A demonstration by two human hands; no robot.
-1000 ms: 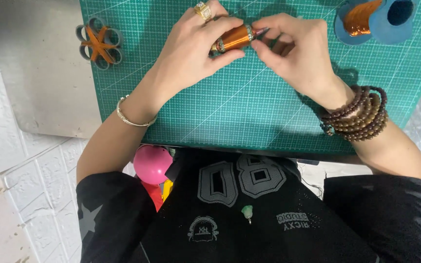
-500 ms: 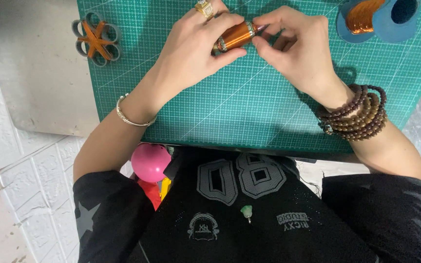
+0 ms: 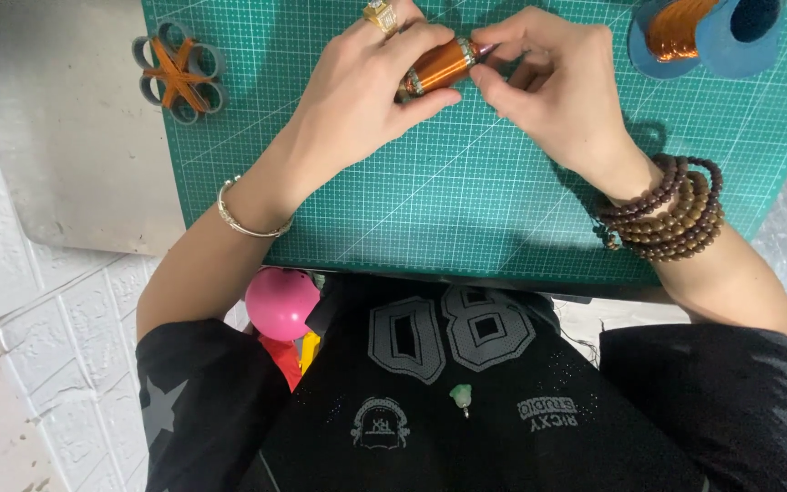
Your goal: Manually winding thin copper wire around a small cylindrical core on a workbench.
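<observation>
My left hand (image 3: 366,91) grips a small cylinder wound with copper-coloured wire (image 3: 434,66), holding it just above the green cutting mat (image 3: 466,210). A gold ring sits on one finger and a thin bracelet on that wrist. My right hand (image 3: 553,87) pinches the cylinder's right end with thumb and fingertips. Brown bead bracelets wrap that wrist. Both hands meet near the mat's far middle.
A blue spool of copper wire (image 3: 708,32) lies at the mat's far right. A grey flower-shaped piece wrapped in orange wire (image 3: 178,71) rests at the far left. A pink ball (image 3: 282,302) sits below the table edge by my left arm. Grey tabletop (image 3: 66,137) extends left.
The view has shifted slightly. Both hands stay on the wire-wound cylinder, and my right fingers have shifted a little at its end.
</observation>
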